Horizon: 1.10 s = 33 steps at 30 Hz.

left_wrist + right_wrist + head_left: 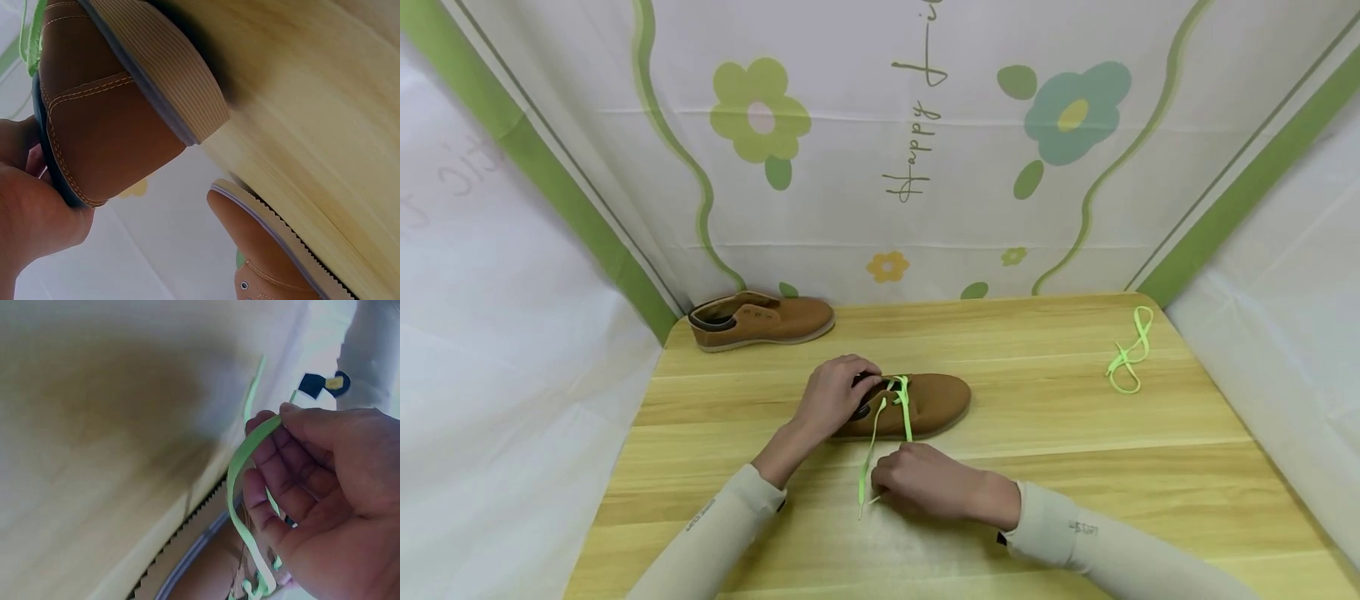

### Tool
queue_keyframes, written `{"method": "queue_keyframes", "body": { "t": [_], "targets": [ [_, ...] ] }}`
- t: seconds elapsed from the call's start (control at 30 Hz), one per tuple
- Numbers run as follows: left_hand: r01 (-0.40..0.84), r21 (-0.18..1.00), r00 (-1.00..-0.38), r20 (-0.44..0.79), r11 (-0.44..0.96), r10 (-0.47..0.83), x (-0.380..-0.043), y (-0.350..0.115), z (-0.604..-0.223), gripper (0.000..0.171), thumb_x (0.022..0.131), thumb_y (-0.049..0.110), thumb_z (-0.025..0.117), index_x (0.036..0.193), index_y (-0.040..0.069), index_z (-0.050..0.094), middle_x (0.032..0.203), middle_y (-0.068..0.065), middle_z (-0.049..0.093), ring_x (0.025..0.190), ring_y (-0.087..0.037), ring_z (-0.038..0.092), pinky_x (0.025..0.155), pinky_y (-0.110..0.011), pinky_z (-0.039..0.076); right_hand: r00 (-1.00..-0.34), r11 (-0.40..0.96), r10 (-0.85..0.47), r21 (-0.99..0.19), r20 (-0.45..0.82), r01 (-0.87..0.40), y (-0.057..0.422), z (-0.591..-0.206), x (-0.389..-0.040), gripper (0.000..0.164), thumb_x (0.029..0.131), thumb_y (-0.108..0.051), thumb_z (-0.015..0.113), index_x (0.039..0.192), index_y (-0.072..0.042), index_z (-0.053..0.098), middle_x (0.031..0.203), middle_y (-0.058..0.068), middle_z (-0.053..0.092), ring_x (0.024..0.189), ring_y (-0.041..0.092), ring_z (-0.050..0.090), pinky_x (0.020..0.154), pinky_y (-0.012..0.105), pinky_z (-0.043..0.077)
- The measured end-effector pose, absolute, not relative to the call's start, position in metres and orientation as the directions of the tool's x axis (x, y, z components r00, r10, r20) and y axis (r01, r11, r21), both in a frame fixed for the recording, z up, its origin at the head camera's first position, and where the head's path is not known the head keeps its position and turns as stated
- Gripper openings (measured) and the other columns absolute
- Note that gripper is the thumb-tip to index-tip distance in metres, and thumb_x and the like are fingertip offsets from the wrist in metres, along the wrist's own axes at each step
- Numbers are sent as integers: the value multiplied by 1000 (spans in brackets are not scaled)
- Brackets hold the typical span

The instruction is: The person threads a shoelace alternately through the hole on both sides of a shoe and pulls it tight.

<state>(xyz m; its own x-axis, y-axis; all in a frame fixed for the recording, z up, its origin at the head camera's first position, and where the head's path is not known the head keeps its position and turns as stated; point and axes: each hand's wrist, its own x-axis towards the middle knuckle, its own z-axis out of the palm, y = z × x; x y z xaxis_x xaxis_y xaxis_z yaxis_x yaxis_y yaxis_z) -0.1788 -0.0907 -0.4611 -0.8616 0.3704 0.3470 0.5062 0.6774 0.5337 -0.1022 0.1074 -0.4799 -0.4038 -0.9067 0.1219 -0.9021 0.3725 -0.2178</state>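
Note:
A brown lace-up shoe lies near the middle of the table, toe to the right, with a bright green shoelace threaded through its eyelets. My left hand holds the shoe at its opening, thumb and fingers by the tongue; in the left wrist view the heel partly hides the fingers. On the near side of the shoe, my right hand pinches one end of the lace between thumb and forefinger, as the right wrist view shows. The lace's other end hangs loose to the left of that hand.
A second brown shoe, with no lace in its eyelets, stands at the table's back left. Another green shoelace lies loosely looped at the back right. Behind the wooden table hangs a white flowered cloth.

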Motion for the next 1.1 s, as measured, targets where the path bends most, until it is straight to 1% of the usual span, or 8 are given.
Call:
{"method": "queue_keyframes", "body": {
  "t": [0.13, 0.3, 0.5, 0.6, 0.73, 0.83, 0.97, 1.1],
  "targets": [
    [495, 536, -868, 333, 684, 368, -181, -90, -461, 6, 97, 14, 78, 100, 12, 83, 98, -2, 80, 89, -19, 76, 76, -38, 61, -443, 371, -880, -333, 173, -867, 113, -474, -109, 7, 98, -13, 76, 93, -17, 73, 88, -12, 68, 78, -5, 58, 71, 14, 48],
    [475, 563, -880, 303, 676, 365, -183, -90, -459, 8, 99, 14, 76, 100, 11, 84, 97, -2, 81, 87, -19, 76, 76, -38, 61, -492, 380, -835, -388, 247, -840, 119, -464, -117, 6, 93, -8, 80, 96, -13, 80, 93, -7, 75, 85, -3, 66, 75, 15, 53],
    [467, 575, -883, 273, 671, 381, -187, -91, -457, 10, 100, 12, 74, 99, 9, 84, 98, -4, 81, 90, -21, 77, 79, -40, 61, -608, 451, -715, -438, 345, -778, 125, -452, -129, 6, 90, -7, 85, 91, -12, 81, 87, -5, 76, 76, 1, 68, 68, 16, 53],
    [446, 588, -893, 248, 674, 375, -189, -91, -456, 10, 100, 12, 74, 98, 10, 84, 97, -3, 81, 87, -19, 76, 77, -39, 60, -670, 496, -638, -464, 379, -734, 127, -447, -137, 7, 89, -8, 86, 89, -12, 80, 83, -5, 76, 71, 2, 67, 65, 16, 52],
    [400, 619, -913, 205, 676, 352, -191, -90, -455, 8, 99, 15, 76, 96, 12, 84, 93, -1, 80, 77, -12, 69, 71, -34, 54, -753, 547, -544, -525, 371, -653, 130, -443, -148, 7, 89, -8, 85, 87, -11, 79, 80, -3, 75, 67, 2, 67, 62, 17, 53],
    [373, 636, -924, 183, 676, 337, -192, -90, -454, 7, 99, 16, 77, 95, 13, 83, 92, 1, 80, 74, -9, 64, 70, -32, 51, -801, 575, -488, -563, 348, -594, 130, -443, -156, 6, 90, -6, 83, 88, -9, 79, 82, 0, 76, 68, 4, 68, 62, 18, 54],
    [347, 654, -933, 167, 672, 320, -192, -89, -453, 8, 99, 17, 78, 95, 13, 83, 91, 1, 80, 73, -9, 63, 70, -32, 50, -842, 600, -433, -594, 323, -536, 130, -445, -163, 5, 92, -5, 81, 88, -8, 80, 82, 1, 76, 68, 6, 68, 62, 19, 55],
    [334, 668, -937, 160, 665, 311, -191, -89, -453, 9, 99, 16, 77, 94, 12, 84, 91, 0, 80, 73, -10, 63, 68, -31, 50, -864, 611, -395, -613, 312, -501, 129, -449, -168, 5, 91, -5, 81, 87, -7, 80, 78, 0, 76, 65, 5, 68, 60, 20, 55]
  ]
}}
